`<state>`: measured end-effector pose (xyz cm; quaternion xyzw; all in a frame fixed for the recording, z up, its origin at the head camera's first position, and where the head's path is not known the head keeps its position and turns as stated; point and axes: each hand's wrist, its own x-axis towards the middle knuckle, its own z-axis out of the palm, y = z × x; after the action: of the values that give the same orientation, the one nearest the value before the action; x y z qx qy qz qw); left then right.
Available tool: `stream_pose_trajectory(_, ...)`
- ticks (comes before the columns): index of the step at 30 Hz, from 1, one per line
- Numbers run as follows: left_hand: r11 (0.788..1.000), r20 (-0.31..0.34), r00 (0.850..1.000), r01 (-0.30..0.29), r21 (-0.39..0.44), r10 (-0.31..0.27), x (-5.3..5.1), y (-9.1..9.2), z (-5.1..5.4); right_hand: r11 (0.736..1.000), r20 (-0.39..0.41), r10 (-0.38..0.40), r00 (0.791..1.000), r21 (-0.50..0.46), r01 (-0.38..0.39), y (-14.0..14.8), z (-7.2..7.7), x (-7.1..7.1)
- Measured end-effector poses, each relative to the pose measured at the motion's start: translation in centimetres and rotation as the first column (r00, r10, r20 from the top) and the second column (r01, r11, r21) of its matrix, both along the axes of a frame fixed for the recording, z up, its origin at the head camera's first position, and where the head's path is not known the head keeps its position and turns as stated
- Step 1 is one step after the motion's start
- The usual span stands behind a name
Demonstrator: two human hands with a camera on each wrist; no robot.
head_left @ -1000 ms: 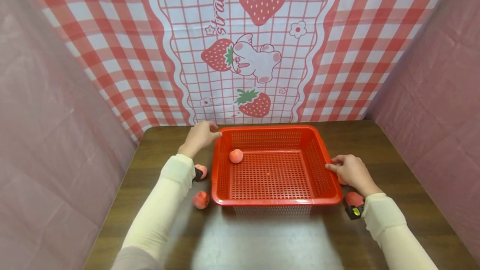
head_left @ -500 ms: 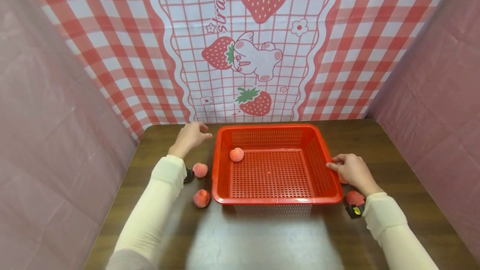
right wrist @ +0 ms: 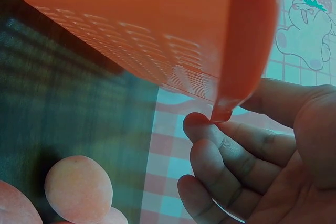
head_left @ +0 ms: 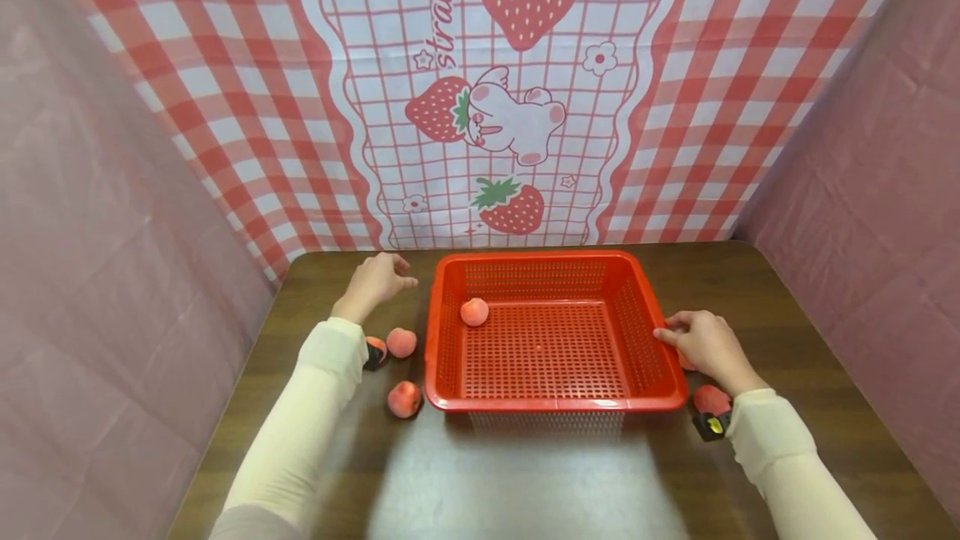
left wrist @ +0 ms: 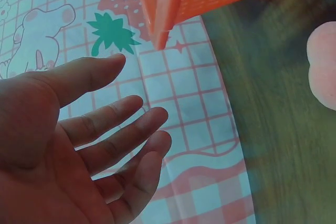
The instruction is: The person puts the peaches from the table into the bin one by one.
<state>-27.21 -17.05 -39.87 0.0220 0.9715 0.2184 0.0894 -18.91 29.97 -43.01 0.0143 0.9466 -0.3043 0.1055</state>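
A red plastic basket (head_left: 555, 403) with perforated walls stands on the table, holding one peach (head_left: 474, 312) near its left side. At the basket's right rim, my right hand (head_left: 707, 344) pinches the edge, thumb on one side and curled fingers on the other, as the right wrist view shows. My left hand (head_left: 373, 283) hovers off the basket's left rim with loosely bent fingers and nothing in its palm. Below that hand lie a pale peach (head_left: 401, 342), a redder peach (head_left: 404, 399) and another, partly hidden behind the wrist camera (head_left: 373, 357).
Right of the basket, a peach (head_left: 711, 400) lies by the right wrist camera (head_left: 708, 426), and another (head_left: 686, 361) is mostly hidden under the hand. A strawberry-patterned cloth (head_left: 517, 123) hangs behind the wooden table (head_left: 540, 490). Pink cloth (head_left: 112, 232) lines both sides.
My left hand has come away from the basket's left rim and moved left, uncovering peaches near its wrist. My right hand and the basket have stayed put.
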Motion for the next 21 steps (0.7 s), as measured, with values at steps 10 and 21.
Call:
stream_pose_trajectory(10,1.0,0.023,1.0,0.009,0.0,-0.009,0.5,-0.6,-0.8,1.0,0.001,-0.005,1.0,0.008,0.005,0.0,0.1,0.1)
stream_pose_trajectory(21,1.0,0.063,0.998,0.009,-0.026,-0.007,0.8,-1.3,-1.4,1.0,0.023,-0.016,1.0,-0.01,0.016,-0.2,0.1,0.1)
